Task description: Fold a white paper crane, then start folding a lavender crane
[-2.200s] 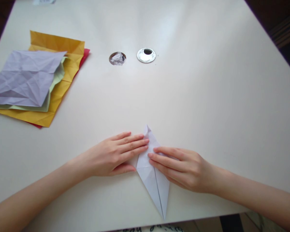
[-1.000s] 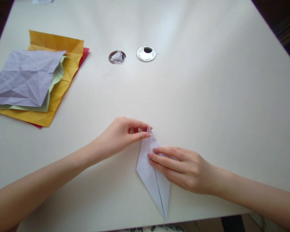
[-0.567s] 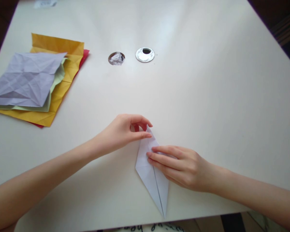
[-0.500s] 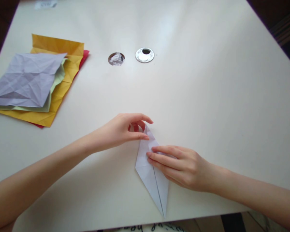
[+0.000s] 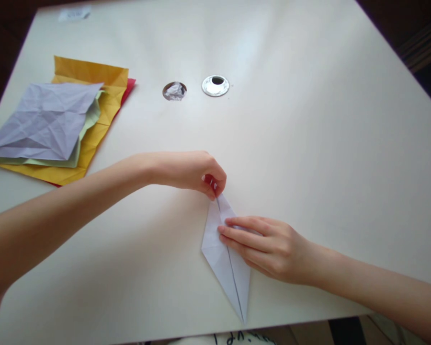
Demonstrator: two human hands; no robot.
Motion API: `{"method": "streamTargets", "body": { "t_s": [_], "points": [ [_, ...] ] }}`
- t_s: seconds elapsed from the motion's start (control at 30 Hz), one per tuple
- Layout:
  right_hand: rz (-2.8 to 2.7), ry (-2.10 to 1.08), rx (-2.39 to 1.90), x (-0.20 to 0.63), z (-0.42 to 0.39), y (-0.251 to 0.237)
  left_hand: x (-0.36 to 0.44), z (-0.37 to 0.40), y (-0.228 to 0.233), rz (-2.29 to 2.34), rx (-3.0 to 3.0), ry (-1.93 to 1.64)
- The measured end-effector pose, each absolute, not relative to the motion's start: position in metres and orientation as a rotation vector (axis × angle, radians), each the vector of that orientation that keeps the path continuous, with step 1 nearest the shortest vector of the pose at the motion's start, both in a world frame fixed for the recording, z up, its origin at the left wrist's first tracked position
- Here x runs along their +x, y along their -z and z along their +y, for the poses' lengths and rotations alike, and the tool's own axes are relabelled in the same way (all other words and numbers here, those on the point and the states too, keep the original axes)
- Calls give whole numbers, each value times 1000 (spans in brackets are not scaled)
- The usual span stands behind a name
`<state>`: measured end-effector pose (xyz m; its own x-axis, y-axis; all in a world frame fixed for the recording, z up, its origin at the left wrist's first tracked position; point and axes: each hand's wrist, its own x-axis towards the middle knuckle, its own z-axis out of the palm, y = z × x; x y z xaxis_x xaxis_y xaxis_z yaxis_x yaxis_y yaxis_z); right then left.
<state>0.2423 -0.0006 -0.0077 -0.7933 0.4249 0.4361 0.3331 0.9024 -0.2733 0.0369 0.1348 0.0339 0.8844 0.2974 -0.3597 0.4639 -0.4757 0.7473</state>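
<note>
Nearest to you, the folded paper (image 5: 225, 261) lies flat on the table (image 5: 309, 158), close to the near edge. It is a long white kite shape, its sharp point toward you and its other tip pointing away.

Your right hand (image 5: 269, 247) lies flat on the right half of the paper, the fingers (image 5: 237, 230) straight and pressing down. It grips nothing; it only pins the sheet, and it has not moved in the last two seconds.

The change is in your left hand (image 5: 194, 170). Two seconds ago it lay flat beside the paper on the left, palm down. Then it rose and went to the far tip, and now it has turned over the tip from above. The thumb and first fingers are closed narrow on that tip, pinching it. The tip itself is mostly hidden under the fingers, so you cannot see how much paper is between them. I judge that pressing is finished on the left side and the work has passed to the far tip.

Farther away on the left rests a stack of creased sheets (image 5: 57, 124), lilac on top, then green, yellow and red. Beyond, in the middle of the table, are a hole with crumpled foil (image 5: 174, 91) and a metal ring (image 5: 215, 85).
</note>
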Motion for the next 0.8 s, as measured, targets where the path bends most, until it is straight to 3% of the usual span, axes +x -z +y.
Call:
{"method": "streamTargets", "body": {
  "t_s": [0.47,0.67,0.8],
  "points": [
    [-2555,-270,-544,242,0,8,51,142,-42,649,2252,374],
    [-2561,-272,-551,244,-2,9,28,96,-37,904,2650,-88],
    [-2579,-252,-542,245,-2,10,8,45,-21,834,2715,-394]
  ]
}}
